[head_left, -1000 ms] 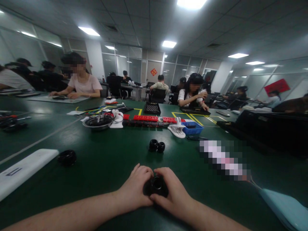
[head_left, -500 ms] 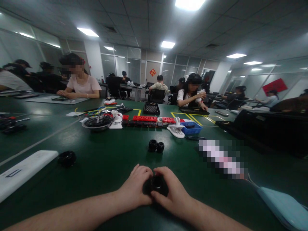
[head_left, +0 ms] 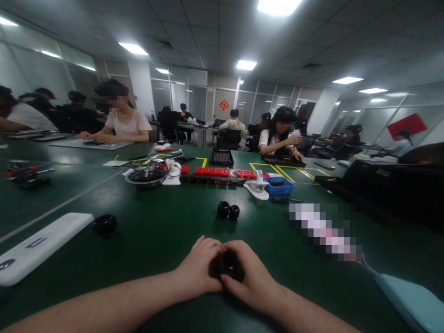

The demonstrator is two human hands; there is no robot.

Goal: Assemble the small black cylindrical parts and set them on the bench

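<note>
Lower centre of frame: right hand [head_left: 250, 268], grip closed around black ring [head_left: 228, 272]; left hand [head_left: 200, 263] cupped alongside, hold unclear. Risk: uneven finger pressure could let glossy ring slip.

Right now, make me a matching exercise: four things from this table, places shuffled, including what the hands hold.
1. Blue bin
2. Partly covered black piece
3. White slab
4. Pale blue item

A. Left side, near a lone black piece
B. Lower right corner of the picture
C. Beside a white clip
D. Between left hand and right hand

Pairs: 1-C, 2-D, 3-A, 4-B
</note>
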